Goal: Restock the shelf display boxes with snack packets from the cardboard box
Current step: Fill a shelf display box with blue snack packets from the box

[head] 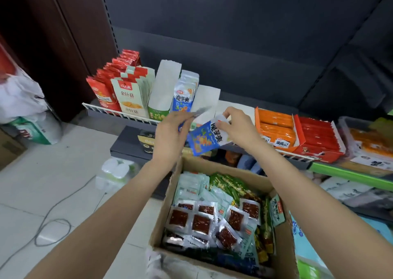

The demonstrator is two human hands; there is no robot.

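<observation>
My right hand pinches the white top of a blue snack packet, tilted in the air just in front of the shelf. My left hand is raised beside it, its fingers around the packet's left edge, and it grips another blurred packet near the fingertips. Below both hands stands the open cardboard box, full of mixed packets: clear ones with dark red filling, pale green ones and dark green ones. On the shelf behind stand upright display boxes, one holding matching blue packets between white box walls.
Red packets and beige packets fill the shelf's left end behind a white wire rail. Orange and red display boxes lie to the right. A white bag and a cable are on the tiled floor at left.
</observation>
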